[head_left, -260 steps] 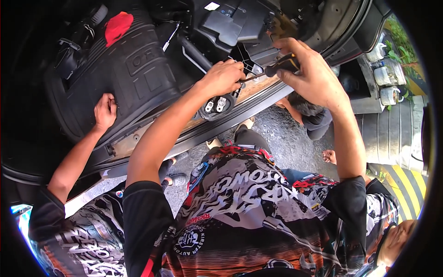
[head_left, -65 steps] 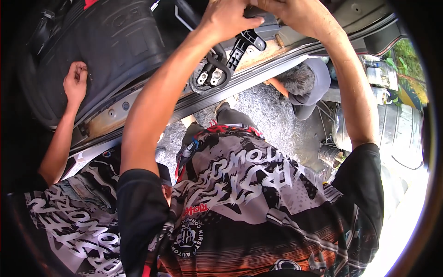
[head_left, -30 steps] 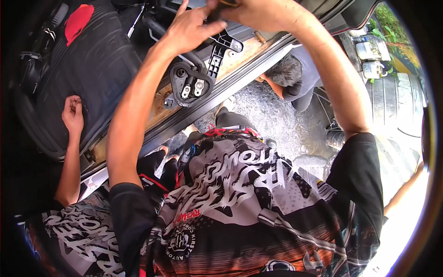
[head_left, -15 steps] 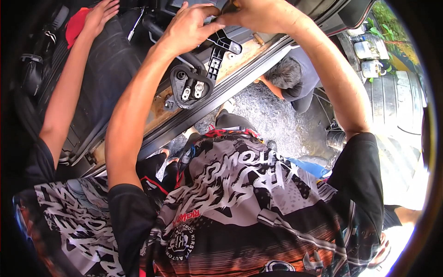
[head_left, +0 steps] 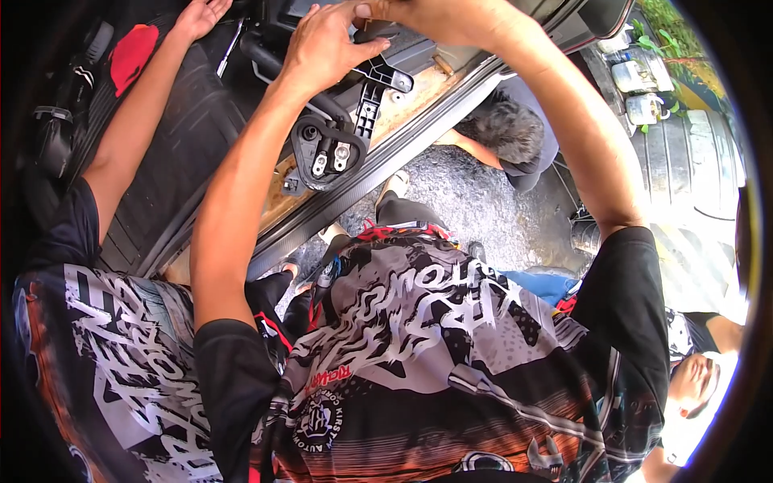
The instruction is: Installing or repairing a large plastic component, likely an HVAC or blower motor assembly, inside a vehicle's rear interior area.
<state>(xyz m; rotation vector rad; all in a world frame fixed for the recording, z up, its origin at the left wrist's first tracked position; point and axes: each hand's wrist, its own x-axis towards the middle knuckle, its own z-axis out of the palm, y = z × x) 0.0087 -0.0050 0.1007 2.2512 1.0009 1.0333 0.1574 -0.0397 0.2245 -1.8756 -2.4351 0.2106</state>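
My left hand (head_left: 326,50) is closed, thumb and fingers curled around a dark piece (head_left: 374,30) whose kind I cannot make out. Against it from the other side, my right hand (head_left: 439,20) has its fingers bent inward, partly cut off by the upper edge. Just below my left thumb, a black plastic bracket (head_left: 369,109) with a ribbed arm runs down to a black rubber-edged plate (head_left: 310,133). Two metal pipe fittings (head_left: 341,155) sit in that plate. A black hose (head_left: 326,105) curves beside it, partly behind my left wrist.
The vehicle's door sill (head_left: 354,181) crosses diagonally. A co-worker's hand (head_left: 201,18) reaches in at left near a red cloth (head_left: 134,58). Another person (head_left: 507,133) crouches outside. Plastic containers (head_left: 642,76) stand at the right, another person (head_left: 696,382) at the lower right.
The co-worker's hand at left has come off the red cloth and turned palm up. The crouching person has leaned nearer. My hands stay together, shifted slightly.
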